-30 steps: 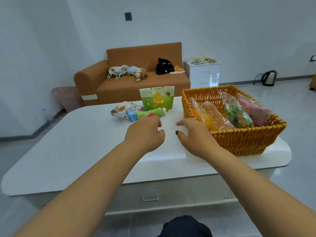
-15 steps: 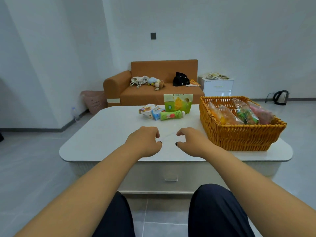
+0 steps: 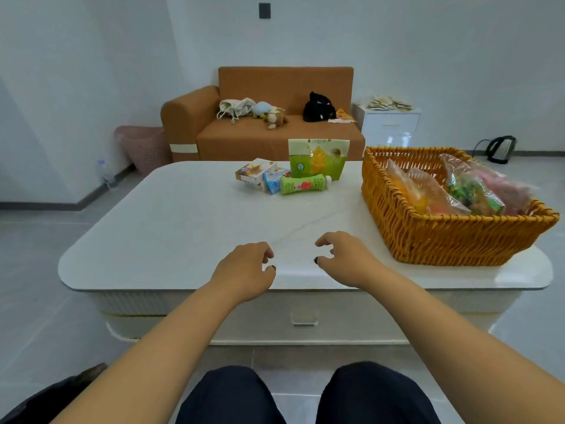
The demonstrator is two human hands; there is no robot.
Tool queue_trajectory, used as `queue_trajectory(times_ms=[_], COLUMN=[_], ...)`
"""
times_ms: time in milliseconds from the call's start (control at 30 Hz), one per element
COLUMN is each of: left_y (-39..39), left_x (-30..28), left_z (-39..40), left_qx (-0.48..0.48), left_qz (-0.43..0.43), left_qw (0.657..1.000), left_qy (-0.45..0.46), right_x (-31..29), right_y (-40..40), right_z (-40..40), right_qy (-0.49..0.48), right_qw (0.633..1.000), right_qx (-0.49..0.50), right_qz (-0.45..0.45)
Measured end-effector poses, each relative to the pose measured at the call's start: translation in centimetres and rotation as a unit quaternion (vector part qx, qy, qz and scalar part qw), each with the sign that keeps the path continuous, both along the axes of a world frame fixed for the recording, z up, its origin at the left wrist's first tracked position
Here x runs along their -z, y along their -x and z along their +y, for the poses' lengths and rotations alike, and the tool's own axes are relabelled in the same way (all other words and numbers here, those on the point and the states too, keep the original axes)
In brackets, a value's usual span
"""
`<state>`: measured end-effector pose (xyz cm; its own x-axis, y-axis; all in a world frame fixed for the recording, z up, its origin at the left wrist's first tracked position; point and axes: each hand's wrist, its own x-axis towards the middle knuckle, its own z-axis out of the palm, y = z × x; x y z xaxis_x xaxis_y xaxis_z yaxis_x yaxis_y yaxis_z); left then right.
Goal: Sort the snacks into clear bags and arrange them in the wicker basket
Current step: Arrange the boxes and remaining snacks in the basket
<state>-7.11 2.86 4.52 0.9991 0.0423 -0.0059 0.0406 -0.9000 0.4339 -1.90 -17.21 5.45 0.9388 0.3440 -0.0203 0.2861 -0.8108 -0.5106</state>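
An orange wicker basket (image 3: 434,237) sits on the right side of the white table (image 3: 171,228). Inside it lie several clear bags of snacks: orange ones (image 3: 422,191), a green one (image 3: 472,194) and a pink one (image 3: 507,191). At the far edge of the table stand a green pouch (image 3: 318,157), a green bottle lying on its side (image 3: 302,184), a small blue pack (image 3: 273,182) and a snack box (image 3: 255,172). My left hand (image 3: 244,270) and my right hand (image 3: 345,258) hover over the table's near edge, fingers loosely curled, holding nothing.
Behind the table is an orange sofa (image 3: 275,133) with soft toys and a black bag. A white cabinet (image 3: 389,123) and a kettle (image 3: 501,148) stand at the back right, a pink bin (image 3: 143,145) at the back left. My knees show below the table.
The view has pulled back from the table and my legs have come into sight. Both hands drew back from the table's middle to its near edge, still empty.
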Motion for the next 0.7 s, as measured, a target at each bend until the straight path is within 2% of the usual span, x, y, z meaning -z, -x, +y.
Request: queue_trajectory(times_ms=[167, 400, 467, 533, 600, 700], left_y=[-7.6, -21.0, -22.7, -23.0, -22.8, -22.8], left_x=[6.3, 12.5, 13.1, 13.6, 13.5, 12.9], left_z=[1.5, 3.1, 3.1, 3.0, 2.9, 3.1], left_qx=[-0.023, -0.037, -0.038, -0.031, -0.028, -0.032], left_qz=[-0.033, -0.084, -0.061, -0.042, -0.039, -0.007], left_qw=[0.999, 0.996, 0.997, 0.996, 0.995, 0.997], left_qy=[0.018, -0.01, -0.043, -0.075, -0.082, -0.075], right_x=[5.0, 11.2, 12.8, 14.1, 14.7, 14.3], right_y=[-7.6, -21.3, -22.7, -22.6, -22.3, -22.5], right_z=[1.7, 5.8, 6.5, 6.8, 6.8, 6.8], right_qy=[-0.031, -0.073, -0.056, -0.009, 0.011, 0.011], right_qw=[0.999, 0.994, 0.996, 0.995, 0.991, 0.994], right_qx=[0.019, 0.012, 0.007, -0.012, -0.024, -0.025], right_qz=[0.005, -0.085, -0.071, -0.101, -0.133, -0.11])
